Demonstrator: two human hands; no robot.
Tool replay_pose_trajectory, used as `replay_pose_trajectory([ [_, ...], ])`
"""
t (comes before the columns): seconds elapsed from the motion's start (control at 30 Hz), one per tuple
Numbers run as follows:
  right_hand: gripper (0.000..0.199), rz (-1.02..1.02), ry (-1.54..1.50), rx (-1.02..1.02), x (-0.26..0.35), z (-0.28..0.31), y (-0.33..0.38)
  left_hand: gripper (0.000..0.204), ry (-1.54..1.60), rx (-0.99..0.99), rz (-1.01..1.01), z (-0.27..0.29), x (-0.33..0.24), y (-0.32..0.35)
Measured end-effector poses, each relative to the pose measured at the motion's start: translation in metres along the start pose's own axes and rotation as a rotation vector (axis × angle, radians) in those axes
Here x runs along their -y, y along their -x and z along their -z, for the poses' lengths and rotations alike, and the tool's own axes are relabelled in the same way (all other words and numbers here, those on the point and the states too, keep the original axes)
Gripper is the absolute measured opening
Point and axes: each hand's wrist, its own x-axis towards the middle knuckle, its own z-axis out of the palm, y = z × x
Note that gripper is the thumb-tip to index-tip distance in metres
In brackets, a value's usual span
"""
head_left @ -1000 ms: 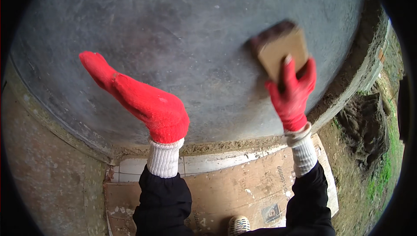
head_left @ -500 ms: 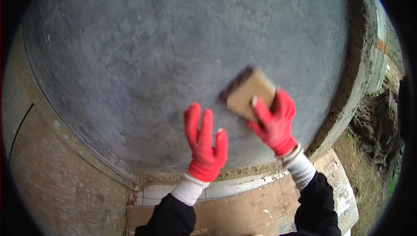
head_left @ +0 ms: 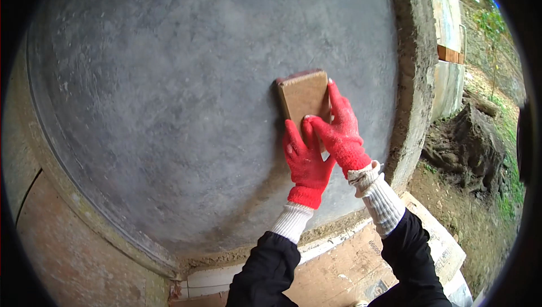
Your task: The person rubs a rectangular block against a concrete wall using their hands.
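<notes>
A tan sanding block (head_left: pixel 305 96) with a dark reddish-brown edge rests against the smooth grey cement surface (head_left: pixel 186 92), right of the middle. My right hand (head_left: pixel 342 132), in a red glove, grips its right side, with the thumb across its face. Below, my left hand (head_left: pixel 307 167), also red-gloved, presses its fingers on the block's lower end. The two hands touch where they meet. The block's underside and part of its lower end are hidden.
A rough cement edge (head_left: pixel 415 75) borders the surface on the right. Along the lower left runs a raised rim beside brownish boards (head_left: pixel 84 239). Flattened cardboard (head_left: pixel 339 273) lies beneath my arms. Outside at the right are a tree stump (head_left: pixel 471 146) and bare soil.
My left hand has moved up and right from free space onto the block. The block has turned more upright, held by both hands. The view has shifted toward the right.
</notes>
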Motion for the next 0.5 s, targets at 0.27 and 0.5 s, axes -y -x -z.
replay_pose_trajectory([
  [0.27, 0.044, -0.32, -0.717, -0.139, -0.012, 0.042, -0.015, 0.094, -0.256, -0.119, -0.024, -0.002, -0.017, -0.042],
  [0.5, 0.033, -0.308, -0.707, -0.391, -0.071, 0.036, 0.015, 0.074, -0.425, -0.355, -0.166, 0.018, -0.018, -0.132],
])
